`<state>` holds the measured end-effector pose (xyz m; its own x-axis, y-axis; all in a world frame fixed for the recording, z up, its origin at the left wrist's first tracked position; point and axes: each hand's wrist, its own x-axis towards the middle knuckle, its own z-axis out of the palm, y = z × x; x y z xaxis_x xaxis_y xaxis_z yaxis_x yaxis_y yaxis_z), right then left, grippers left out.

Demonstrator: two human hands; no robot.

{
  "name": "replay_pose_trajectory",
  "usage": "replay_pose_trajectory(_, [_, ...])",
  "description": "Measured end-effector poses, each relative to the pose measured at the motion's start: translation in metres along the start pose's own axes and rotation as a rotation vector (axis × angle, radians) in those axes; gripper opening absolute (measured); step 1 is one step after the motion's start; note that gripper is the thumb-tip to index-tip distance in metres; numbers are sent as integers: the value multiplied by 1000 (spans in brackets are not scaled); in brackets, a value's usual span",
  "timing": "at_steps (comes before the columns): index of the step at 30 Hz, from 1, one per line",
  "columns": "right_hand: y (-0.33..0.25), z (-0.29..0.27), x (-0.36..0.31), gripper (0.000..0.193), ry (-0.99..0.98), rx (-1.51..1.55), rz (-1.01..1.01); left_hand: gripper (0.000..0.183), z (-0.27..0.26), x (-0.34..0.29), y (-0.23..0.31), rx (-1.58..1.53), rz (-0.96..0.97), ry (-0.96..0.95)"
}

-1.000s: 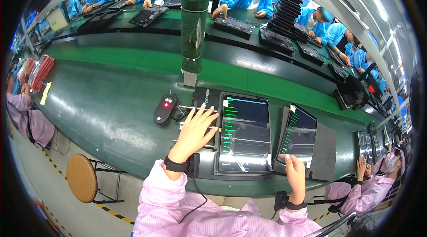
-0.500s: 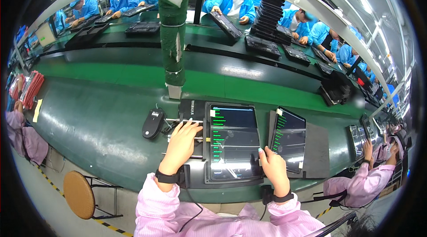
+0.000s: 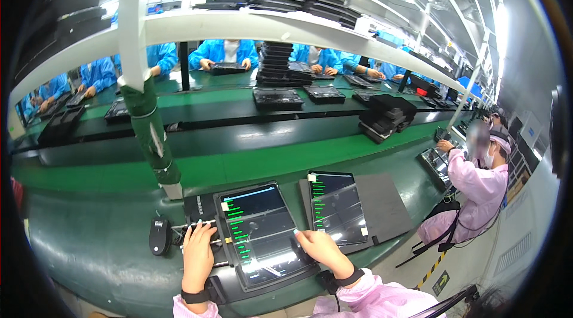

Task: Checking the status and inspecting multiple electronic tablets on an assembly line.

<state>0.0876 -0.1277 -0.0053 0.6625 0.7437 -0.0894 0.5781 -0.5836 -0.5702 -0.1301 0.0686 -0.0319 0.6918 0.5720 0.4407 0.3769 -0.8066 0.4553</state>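
Observation:
A tablet (image 3: pixel 262 225) with rows of green text on a dark screen lies in a black holder in front of me. My left hand (image 3: pixel 198 253) rests at its left side, fingers spread over the metal rods (image 3: pixel 206 223) of a black fixture. My right hand (image 3: pixel 325 253) is closed at the tablet's right edge, thumb by the screen; its other fingers are partly hidden. To the right, a second tablet (image 3: pixel 337 207) with similar green lines lies tilted on a dark grey pad (image 3: pixel 388 207). A black mouse (image 3: pixel 159 237) sits left of the fixture.
A green-wrapped post (image 3: pixel 149 133) rises behind the mouse. Black trays (image 3: pixel 388 116) are stacked farther along the green bench (image 3: pixel 89 228). Across it, several people in blue handle black devices. A person in pink (image 3: pixel 471 193) sits at the right.
My view has swung right and up, so the tablets appear lower and tilted, and the neighbour at right shows more fully. Both hands keep about the same places by the tablet.

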Motion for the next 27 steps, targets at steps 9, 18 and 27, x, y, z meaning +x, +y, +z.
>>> replay_pose_trajectory(9, [6,-3,12,54,-70,150,-6,29,-2,0,5,-6,8,19])
replay_pose_trajectory(18, [24,-29,14,36,-184,847,35,28,0,-1,6,3,2,26])
replay_pose_trajectory(27, [3,8,6,42,-201,1391,115,27,2,-1,5,-11,-3,33])
